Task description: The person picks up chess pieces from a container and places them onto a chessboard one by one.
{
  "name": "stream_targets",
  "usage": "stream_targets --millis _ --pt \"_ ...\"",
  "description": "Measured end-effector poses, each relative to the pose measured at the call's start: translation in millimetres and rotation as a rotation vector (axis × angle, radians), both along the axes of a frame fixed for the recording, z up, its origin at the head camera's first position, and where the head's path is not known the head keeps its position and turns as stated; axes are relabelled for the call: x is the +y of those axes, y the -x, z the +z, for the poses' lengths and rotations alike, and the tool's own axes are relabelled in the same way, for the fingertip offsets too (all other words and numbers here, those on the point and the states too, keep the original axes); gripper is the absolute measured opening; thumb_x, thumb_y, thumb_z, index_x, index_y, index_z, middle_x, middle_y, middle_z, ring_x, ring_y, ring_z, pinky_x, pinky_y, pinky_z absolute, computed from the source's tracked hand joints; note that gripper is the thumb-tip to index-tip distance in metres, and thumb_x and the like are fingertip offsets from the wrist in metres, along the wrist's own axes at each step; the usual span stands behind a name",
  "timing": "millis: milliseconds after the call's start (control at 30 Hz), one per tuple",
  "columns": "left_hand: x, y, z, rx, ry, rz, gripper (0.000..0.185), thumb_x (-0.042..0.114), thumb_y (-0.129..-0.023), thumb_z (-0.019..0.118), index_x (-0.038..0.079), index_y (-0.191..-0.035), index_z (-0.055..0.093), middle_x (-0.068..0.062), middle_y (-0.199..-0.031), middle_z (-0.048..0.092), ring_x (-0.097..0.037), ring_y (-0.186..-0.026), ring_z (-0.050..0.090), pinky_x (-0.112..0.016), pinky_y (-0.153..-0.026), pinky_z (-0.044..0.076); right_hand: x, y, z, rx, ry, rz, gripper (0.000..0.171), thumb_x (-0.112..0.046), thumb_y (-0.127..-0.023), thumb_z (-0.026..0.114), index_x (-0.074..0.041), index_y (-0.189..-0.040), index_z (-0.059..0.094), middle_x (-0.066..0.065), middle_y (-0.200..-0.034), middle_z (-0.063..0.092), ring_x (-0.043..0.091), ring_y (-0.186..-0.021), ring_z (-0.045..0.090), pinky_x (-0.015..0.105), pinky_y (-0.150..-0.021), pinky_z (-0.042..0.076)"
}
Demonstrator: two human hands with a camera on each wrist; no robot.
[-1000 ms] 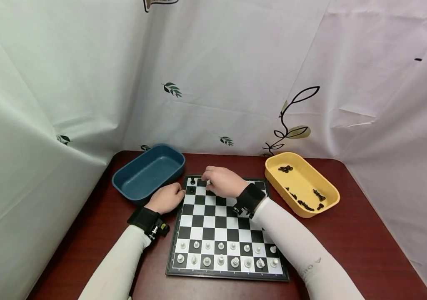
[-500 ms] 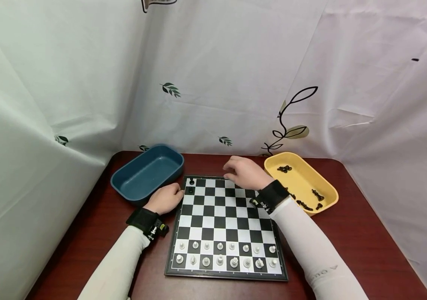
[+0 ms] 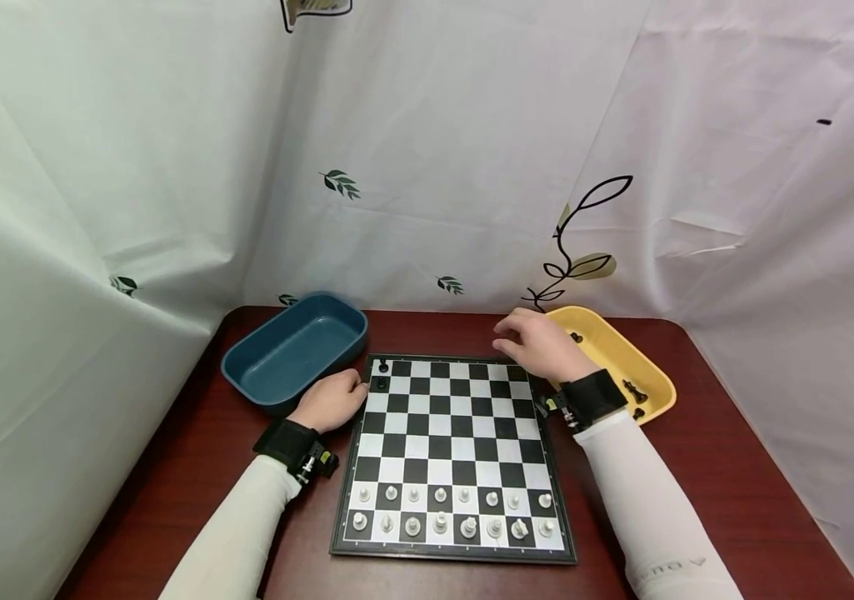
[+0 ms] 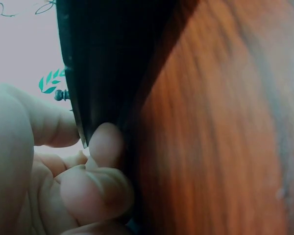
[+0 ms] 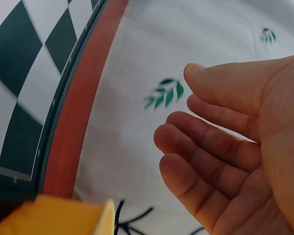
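Note:
My left hand holds the left edge of the black-and-white chessboard; in the left wrist view its fingertips curl at the board's dark side. Empty, with fingers loosely bent, my right hand hovers between the board's far right corner and the yellow tray. Black chess pieces lie in that tray, partly hidden by the right hand and wrist. Two black pieces stand at the far left corner of the board. Two rows of white pieces stand along its near side.
An oblong blue tray stands at the back left, beside the board and my left hand. The reddish-brown table ends at a white printed cloth hanging behind it. Each wrist wears a black strap with a camera.
My right hand has moved right, from the far left part of the board to beside the yellow tray. My left hand stays at the board's edge.

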State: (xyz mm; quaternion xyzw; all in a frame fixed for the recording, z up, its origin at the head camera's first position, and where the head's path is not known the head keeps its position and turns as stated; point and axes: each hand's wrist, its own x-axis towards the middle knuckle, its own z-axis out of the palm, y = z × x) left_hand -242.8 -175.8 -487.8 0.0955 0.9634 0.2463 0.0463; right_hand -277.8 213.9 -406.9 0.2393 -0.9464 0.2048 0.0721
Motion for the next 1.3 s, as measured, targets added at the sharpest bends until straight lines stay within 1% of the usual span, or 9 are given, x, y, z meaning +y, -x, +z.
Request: stream_targets --millis 133,300,367,467,600,733,833,1033,1300 --pt "0 -0.2 1.5 -0.001 -0.003 -0.007 0.029 0.031 -0.114 0.055 0.015 -0.092 0.064 -0.004 -0.079 0.056 -0.022 -0.069 0.055 -0.039 -0.07 0.043 19 -4.7 -1.6 0.021 0.024 -0.041 0.029 -0.022 -0.104 0.08 -0.002 -0.125 0.08 0.012 -0.117 0.074 0.031 -0.1 0.07 0.052 -0.09 0.057" --pt "-1 0.2 1.6 0.005 0.005 -0.01 0.029 0.031 -0.114 0.056 0.015 -0.092 0.064 -0.004 -0.079 0.056 -0.022 -0.069 0.055 -0.04 -0.07 0.044 41 -8.5 -2.8 0.067 0.067 -0.064 0.022 -0.017 -0.104 0.079 -0.001 -0.119 0.081 0.012 -0.109 0.076 0.03 -0.096 0.07 0.05 -0.085 0.057" --pt "-1 0.7 0.3 0.008 0.008 -0.01 0.029 0.031 -0.114 0.056 0.015 -0.092 0.064 -0.004 -0.079 0.056 -0.022 -0.069 0.055 -0.04 -0.07 0.044 49 -9.0 -3.1 0.093 0.063 -0.07 0.019 -0.016 -0.104 0.078 -0.002 -0.117 0.081 0.011 -0.108 0.076 0.03 -0.097 0.07 0.05 -0.086 0.055" --pt "-1 0.7 -1.7 0.008 0.002 -0.01 0.028 0.031 -0.114 0.056 0.015 -0.092 0.064 -0.004 -0.079 0.057 -0.022 -0.069 0.055 -0.04 -0.07 0.044 60 -10.9 -2.5 0.1 0.056 -0.088 0.021 -0.016 -0.105 0.078 -0.002 -0.12 0.081 0.013 -0.111 0.077 0.032 -0.101 0.069 0.052 -0.09 0.054" --pt "0 -0.2 -3.9 -0.005 -0.006 -0.016 0.029 0.032 -0.114 0.056 0.015 -0.093 0.064 -0.004 -0.079 0.057 -0.022 -0.068 0.054 -0.039 -0.069 0.043 72 -14.4 -3.2 0.07 0.049 -0.144 0.024 -0.018 -0.105 0.078 -0.002 -0.124 0.081 0.016 -0.119 0.077 0.036 -0.107 0.07 0.057 -0.094 0.054" --pt "0 -0.3 -5.1 -0.009 -0.007 -0.017 0.028 0.033 -0.114 0.056 0.015 -0.094 0.065 -0.004 -0.08 0.057 -0.022 -0.068 0.055 -0.039 -0.069 0.043 82 -14.6 -4.5 0.067 0.02 -0.186 0.026 -0.019 -0.104 0.079 -0.001 -0.123 0.08 0.019 -0.121 0.077 0.038 -0.108 0.071 0.059 -0.095 0.055" --pt "0 -0.5 -3.6 -0.005 -0.009 -0.011 0.027 0.032 -0.114 0.056 0.015 -0.095 0.066 -0.004 -0.08 0.057 -0.022 -0.069 0.055 -0.04 -0.07 0.043 88 -12.2 -5.7 0.065 0.012 -0.198 0.026 -0.018 -0.103 0.08 0.0 -0.122 0.08 0.019 -0.117 0.078 0.039 -0.105 0.071 0.059 -0.093 0.055" --pt "0 0.5 -1.0 -0.008 -0.001 -0.007 0.027 0.031 -0.115 0.056 0.014 -0.095 0.066 -0.004 -0.08 0.057 -0.022 -0.069 0.055 -0.04 -0.07 0.044 105 -9.8 -11.2 0.034 0.02 -0.233 0.021 -0.017 -0.102 0.081 -0.002 -0.116 0.081 0.014 -0.105 0.077 0.034 -0.095 0.071 0.055 -0.084 0.054" --pt "1 0.9 -1.0 -0.006 -0.003 -0.01 0.029 0.031 -0.115 0.056 0.015 -0.093 0.064 -0.005 -0.079 0.056 -0.022 -0.067 0.053 -0.039 -0.068 0.041 121 -5.2 -18.2 -0.026 0.024 -0.257 0.029 -0.019 -0.103 0.077 0.002 -0.123 0.079 0.018 -0.106 0.077 0.037 -0.099 0.072 0.059 -0.087 0.055"
